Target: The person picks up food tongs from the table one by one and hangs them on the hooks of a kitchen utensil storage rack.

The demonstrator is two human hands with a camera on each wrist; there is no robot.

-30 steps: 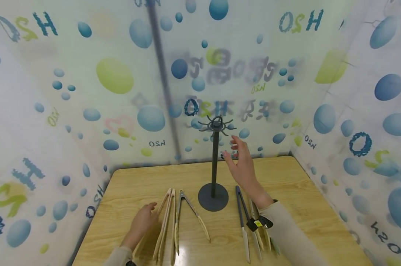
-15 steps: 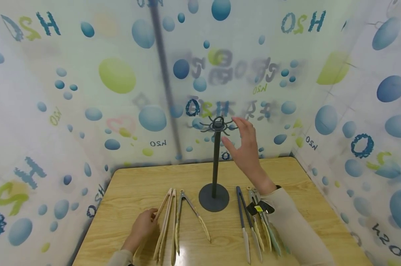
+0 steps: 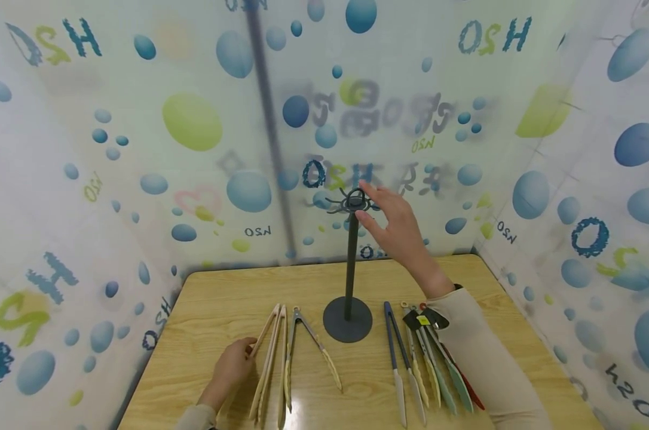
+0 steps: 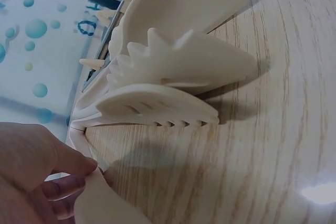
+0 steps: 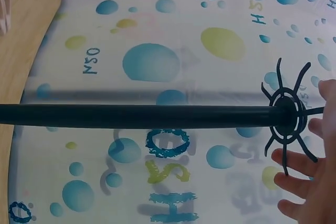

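Observation:
A dark metal stand (image 3: 351, 263) rises from a round base on the table, with a ring of curved hooks (image 5: 287, 115) at its top. My right hand (image 3: 400, 230) is at that ring, its fingers spread around the right side. The fingers look extended; whether they touch the hooks is unclear. My left hand (image 3: 233, 363) pinches one arm of a pair of beige tongs (image 4: 102, 200) between thumb and fingers. More beige tong heads (image 4: 178, 66) lie beside it on the wood. Metal-armed tongs with pale yellow tips (image 3: 316, 343) lie spread just right of them.
To the right of the stand lie blue-handled tongs (image 3: 391, 352) and several other tongs (image 3: 443, 364) with yellow, green and red parts, partly under the right sleeve. Patterned curtains (image 3: 195, 119) hang behind and beside the wooden table (image 3: 222, 286).
My right hand has moved up and left to the hook ring, uncovering more of the right-hand tongs. My left hand has closed onto the beige tongs' arm and hardly shifted.

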